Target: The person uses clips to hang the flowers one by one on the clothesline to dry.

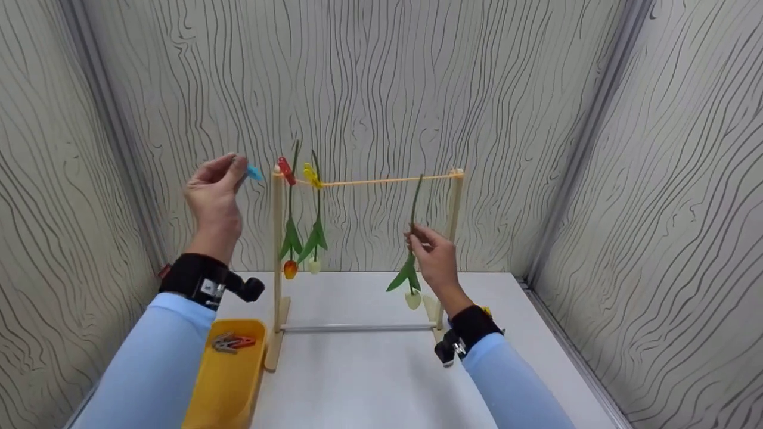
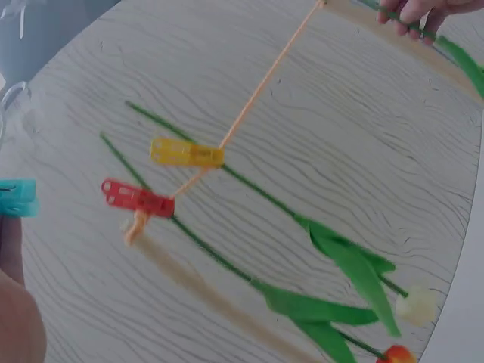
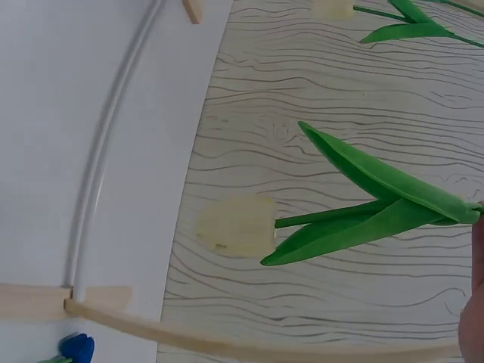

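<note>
Left hand (image 1: 213, 193) is over at the left of the head view, pinched shut around a blue clip (image 1: 254, 173); right hand (image 1: 438, 259), right of centre, has a pale tulip (image 1: 412, 300) pinched by the stem, bloom down. Orange tulip (image 1: 290, 270) and second pale tulip (image 1: 315, 266) hang clipped on the string (image 1: 381, 180), centre-left. Yellow tray (image 1: 226, 387)'s lower left.

Blue clothespin (image 2: 19, 198): smooth plastic. Tulip petals (image 3: 238, 227): matt; leaves (image 3: 386, 170): smooth, faint sheen. Rack post (image 1: 278, 250): bare wood, matt. Tray (image 1: 229, 381): smooth plastic. Sleeve (image 1: 158, 357): cloth. Worktop (image 1: 357, 381): smooth.
</note>
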The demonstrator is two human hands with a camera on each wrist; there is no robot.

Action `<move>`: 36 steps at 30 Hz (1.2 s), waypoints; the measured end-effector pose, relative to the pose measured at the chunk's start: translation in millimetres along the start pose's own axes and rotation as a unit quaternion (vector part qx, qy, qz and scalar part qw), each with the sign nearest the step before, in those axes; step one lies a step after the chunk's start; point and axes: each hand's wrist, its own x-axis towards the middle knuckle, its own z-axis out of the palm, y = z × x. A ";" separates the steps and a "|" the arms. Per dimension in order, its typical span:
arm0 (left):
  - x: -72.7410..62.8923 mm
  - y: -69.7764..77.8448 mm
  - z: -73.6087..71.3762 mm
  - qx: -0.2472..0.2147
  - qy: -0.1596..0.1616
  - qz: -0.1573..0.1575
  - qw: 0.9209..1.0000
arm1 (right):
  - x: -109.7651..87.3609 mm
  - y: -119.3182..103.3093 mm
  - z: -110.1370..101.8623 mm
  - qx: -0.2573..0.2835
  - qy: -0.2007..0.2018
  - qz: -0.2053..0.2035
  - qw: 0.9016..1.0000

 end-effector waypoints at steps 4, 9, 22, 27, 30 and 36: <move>-13.7 -13.8 37.2 0.056 -0.048 0.010 0.997 | 12.4 -13.8 25.8 0.020 -0.027 0.022 0.999; -29.9 -31.8 74.7 0.119 -0.084 -0.002 0.989 | 27.7 -27.3 56.3 0.044 -0.049 0.031 0.997; -31.2 -72.7 107.5 0.230 -0.073 -0.012 0.970 | 38.3 -45.3 108.3 0.025 -0.043 0.033 0.998; -32.4 -77.6 110.5 0.251 -0.080 -0.008 0.965 | 42.2 -49.4 118.4 0.040 -0.039 0.024 0.998; -33.3 -80.3 112.2 0.265 -0.076 0.000 0.961 | 42.4 -51.2 122.5 0.054 -0.041 0.033 0.997; -32.9 -85.5 113.4 0.273 -0.066 0.016 0.960 | 41.0 -52.7 127.2 0.056 -0.045 0.043 0.996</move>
